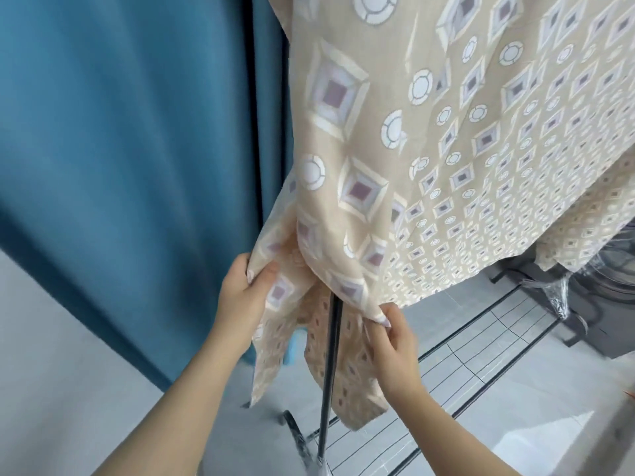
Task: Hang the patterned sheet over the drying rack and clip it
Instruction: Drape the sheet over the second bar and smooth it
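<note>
Over at the left of the frame a blue curtain (120,149) hangs to the floor and has no part in the job. Just right of it, low in the middle, the left hand (244,290) grips the side edge of the patterned sheet (446,149), with the fingers curled round a bunched fold of it. Between the folds below that hand there is a sliver of pale blue (292,348). I can't tell what it is.

The sheet fills the upper right and centre of the frame. It is already up and draped from somewhere above the top edge, so I can't see the bar that carries it. Its hem slopes down from the right towards the two hands. The black upright of the drying rack (328,372) comes out from under the cloth between the hands, and loose ends of the sheet trail down on either side of it.

To the right of the pole, the right hand (395,341) pinches the hem between its thumb and fingertips. Further right, the rack's wire shelf (481,338) runs low above the pale floor, and something wrapped in clear plastic (563,290) stands at the right edge.

As I read it, the hanging is mostly done and this end is being pulled straight. No clip is in sight, either in a hand or on the cloth, so the clipping seems not yet begun.
</note>
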`<control>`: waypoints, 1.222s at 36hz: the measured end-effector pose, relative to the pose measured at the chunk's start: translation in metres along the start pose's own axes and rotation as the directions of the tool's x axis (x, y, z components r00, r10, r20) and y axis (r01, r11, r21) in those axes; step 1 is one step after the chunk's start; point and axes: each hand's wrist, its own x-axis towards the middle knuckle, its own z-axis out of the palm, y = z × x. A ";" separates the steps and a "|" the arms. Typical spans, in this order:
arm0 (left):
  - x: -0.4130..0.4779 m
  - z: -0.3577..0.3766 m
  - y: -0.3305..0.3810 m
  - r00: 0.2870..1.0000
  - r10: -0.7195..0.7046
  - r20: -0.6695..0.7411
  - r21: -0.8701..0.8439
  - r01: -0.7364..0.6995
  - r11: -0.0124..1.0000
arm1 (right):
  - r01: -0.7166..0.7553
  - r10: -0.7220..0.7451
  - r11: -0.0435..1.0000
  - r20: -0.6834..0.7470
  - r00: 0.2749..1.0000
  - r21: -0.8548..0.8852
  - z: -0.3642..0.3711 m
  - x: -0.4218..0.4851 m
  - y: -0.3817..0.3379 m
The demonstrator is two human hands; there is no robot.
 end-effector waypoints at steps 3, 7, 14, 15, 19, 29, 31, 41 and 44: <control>-0.011 -0.008 0.006 1.000 0.023 -0.003 0.056 -0.023 0.998 | 0.035 -0.031 0.999 0.110 0.993 -0.034 0.017 -0.011 -0.010; -0.031 -0.021 0.011 1.000 0.026 -0.001 0.111 -0.026 0.994 | 0.060 -0.053 0.996 0.118 0.992 -0.061 0.030 -0.024 -0.018; -0.073 -0.066 0.032 0.994 0.084 -0.071 0.072 -0.079 0.994 | 0.088 -0.092 0.996 0.390 0.916 0.027 0.052 -0.054 -0.037; -0.077 -0.073 0.037 0.991 0.093 -0.096 0.046 -0.089 0.995 | 0.094 -0.100 0.995 0.455 0.885 0.037 0.057 -0.056 -0.040; -0.086 -0.092 0.048 0.989 0.082 -0.122 -0.081 -0.092 0.992 | 0.068 -0.092 0.996 0.622 0.778 0.062 0.076 -0.062 -0.055; -0.085 -0.066 0.042 0.996 -0.057 0.066 -0.106 0.064 0.992 | 0.130 -0.068 0.991 0.680 0.730 -0.041 0.088 -0.059 -0.058; -0.079 -0.060 0.043 1.000 0.001 -0.026 -0.001 -0.001 1.000 | 0.153 -0.064 0.986 0.720 0.691 -0.059 0.085 -0.057 -0.055; -0.037 -0.105 0.065 0.885 0.122 -0.450 -0.050 -0.161 0.986 | 0.011 -0.020 1.000 0.532 0.847 0.020 0.062 -0.031 -0.044; -0.022 -0.111 0.073 0.791 0.153 -0.593 -0.041 -0.219 0.975 | 0.024 -0.046 0.998 0.490 0.870 0.051 0.065 -0.021 -0.050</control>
